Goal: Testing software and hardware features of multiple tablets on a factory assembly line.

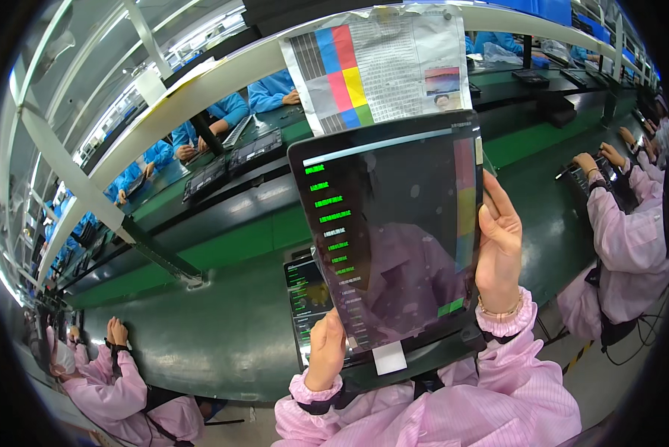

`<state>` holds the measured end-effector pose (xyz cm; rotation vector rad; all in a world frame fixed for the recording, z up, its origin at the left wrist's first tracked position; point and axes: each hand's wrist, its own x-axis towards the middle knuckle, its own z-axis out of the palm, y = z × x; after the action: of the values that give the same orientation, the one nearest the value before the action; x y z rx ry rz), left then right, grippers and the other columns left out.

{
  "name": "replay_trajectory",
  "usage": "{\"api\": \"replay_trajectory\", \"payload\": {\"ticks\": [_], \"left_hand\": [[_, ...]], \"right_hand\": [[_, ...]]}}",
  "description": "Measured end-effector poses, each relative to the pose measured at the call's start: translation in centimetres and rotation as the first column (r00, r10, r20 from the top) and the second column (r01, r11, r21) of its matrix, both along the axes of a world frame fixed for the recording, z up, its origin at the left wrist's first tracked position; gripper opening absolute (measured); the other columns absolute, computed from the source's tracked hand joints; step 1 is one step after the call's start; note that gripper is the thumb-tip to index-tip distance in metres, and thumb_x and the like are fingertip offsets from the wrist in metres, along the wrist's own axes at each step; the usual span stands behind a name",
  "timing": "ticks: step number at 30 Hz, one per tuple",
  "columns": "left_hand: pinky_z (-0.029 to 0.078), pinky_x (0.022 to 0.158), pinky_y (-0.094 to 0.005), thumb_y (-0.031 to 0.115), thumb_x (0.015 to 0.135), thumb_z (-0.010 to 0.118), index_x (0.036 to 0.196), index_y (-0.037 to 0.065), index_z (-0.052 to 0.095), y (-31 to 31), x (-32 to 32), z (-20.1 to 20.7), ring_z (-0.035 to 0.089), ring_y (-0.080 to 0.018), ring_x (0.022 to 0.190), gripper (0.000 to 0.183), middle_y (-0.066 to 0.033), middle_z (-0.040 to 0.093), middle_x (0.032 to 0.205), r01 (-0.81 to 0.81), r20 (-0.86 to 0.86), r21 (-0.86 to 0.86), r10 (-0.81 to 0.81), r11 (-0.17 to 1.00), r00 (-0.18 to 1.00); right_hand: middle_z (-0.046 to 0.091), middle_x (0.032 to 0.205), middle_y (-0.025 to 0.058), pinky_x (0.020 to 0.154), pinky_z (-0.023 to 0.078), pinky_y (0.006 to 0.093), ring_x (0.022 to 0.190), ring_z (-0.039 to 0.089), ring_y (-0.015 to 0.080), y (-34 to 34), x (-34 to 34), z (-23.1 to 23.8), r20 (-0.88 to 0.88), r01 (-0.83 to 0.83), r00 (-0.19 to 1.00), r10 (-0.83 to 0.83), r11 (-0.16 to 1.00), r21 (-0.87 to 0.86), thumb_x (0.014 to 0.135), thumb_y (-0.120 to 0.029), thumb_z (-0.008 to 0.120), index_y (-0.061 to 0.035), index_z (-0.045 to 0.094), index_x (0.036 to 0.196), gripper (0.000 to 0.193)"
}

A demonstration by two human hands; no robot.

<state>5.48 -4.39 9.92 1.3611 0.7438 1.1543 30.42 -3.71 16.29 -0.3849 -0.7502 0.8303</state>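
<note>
I hold a black-framed tablet [394, 223] up in front of me, above the near edge of the green tabletop [208, 328], its screen turned toward my face. Its long axis runs up and down, with the top end leaning a little to my left and pointing away from me, toward a printed sheet [379, 82] with colour blocks that hangs from the white rail [200, 97]. My left hand [325, 350] grips the tablet's lower left corner, thumb along the edge; its other fingers are mostly hidden from me, so I cannot tell how they lie. My right hand [501, 249] pinches the long right edge about midway, thumb at the frame and fingers reaching behind. The screen is dark, with a pale bar across the top, a column of green and grey lines down the left side and a green block near the lower right corner; my pink sleeves and collar reflect in it. Just below its bottom edge juts a small white square [390, 358]. Behind it, to the left, a second tablet [305, 287] with similar lines sits toward the near edge of the tabletop, partly covered. Pink-clad co-workers [632, 208] sit farther along on both sides.
</note>
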Motion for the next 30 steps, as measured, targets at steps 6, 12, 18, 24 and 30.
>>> {"api": "replay_trajectory", "payload": {"ticks": [6, 12, 18, 24, 30], "left_hand": [[0.046, 0.088, -0.0355, 0.037, 0.098, 0.036, 0.122, -0.004, 0.045, -0.4, 1.8, 1.5, 0.057, -0.0232, 0.103, 0.048, -0.0141, 0.057, 0.116, 0.141, 0.357, -0.203, -0.061, 0.969, 0.932], [0.048, 0.084, -0.0357, 0.038, 0.097, 0.040, 0.119, -0.004, 0.047, -0.6, 2.7, 0.5, 0.060, -0.0234, 0.098, 0.048, -0.0140, 0.058, 0.113, 0.038, 0.364, -0.213, 0.043, 0.976, 0.930], [0.050, 0.080, -0.0328, 0.036, 0.097, 0.041, 0.115, -0.003, 0.051, -0.8, 2.2, 0.1, 0.062, -0.0206, 0.093, 0.044, -0.0127, 0.061, 0.107, 0.032, 0.407, -0.305, 0.100, 0.952, 0.908], [0.050, 0.079, -0.0313, 0.032, 0.098, 0.040, 0.112, -0.003, 0.052, -2.1, 1.9, -1.3, 0.062, -0.0170, 0.091, 0.039, -0.0110, 0.062, 0.105, 0.151, 0.385, -0.353, -0.003, 0.923, 0.923], [0.046, 0.083, -0.0268, 0.031, 0.099, 0.040, 0.117, -0.003, 0.052, -4.2, -0.3, -2.9, 0.057, -0.0125, 0.095, 0.040, -0.0077, 0.060, 0.109, 0.248, 0.242, -0.557, -0.130, 0.792, 0.961]], "right_hand": [[0.051, 0.128, 0.0192, 0.098, 0.041, 0.0299, 0.115, 0.053, 0.0200, -0.3, -0.2, -0.8, -0.012, 0.031, 0.999, -0.032, 0.999, -0.039, 0.085, 0.002, 0.055, 0.0058, 0.042, 0.130, 0.047], [0.048, 0.132, 0.0173, 0.100, 0.039, 0.0311, 0.115, 0.052, 0.0203, -0.8, 0.4, -1.3, 0.060, -0.098, 0.993, 0.099, 0.995, -0.034, 0.091, -0.007, 0.050, 0.0042, 0.037, 0.134, 0.046], [0.049, 0.131, 0.0112, 0.103, 0.036, 0.0367, 0.120, 0.047, 0.0205, -2.2, 3.1, -6.0, 0.174, -0.177, 0.955, 0.239, 0.933, -0.312, 0.098, -0.030, 0.038, 0.0010, 0.041, 0.131, 0.045], [0.053, 0.126, 0.0142, 0.094, 0.045, 0.0357, 0.111, 0.054, 0.0214, -2.6, 2.3, -8.8, -0.183, -0.579, 0.815, 0.550, 0.786, -0.217, 0.097, -0.036, 0.037, 0.0004, 0.047, 0.127, 0.048], [0.010, 0.151, 0.0174, 0.110, 0.014, 0.0559, 0.140, 0.011, 0.0334, 5.1, 3.9, 0.4, -0.141, -0.816, 0.555, 0.820, 0.569, 0.102, 0.097, -0.049, 0.026, -0.0007, 0.013, 0.144, 0.068]]}}
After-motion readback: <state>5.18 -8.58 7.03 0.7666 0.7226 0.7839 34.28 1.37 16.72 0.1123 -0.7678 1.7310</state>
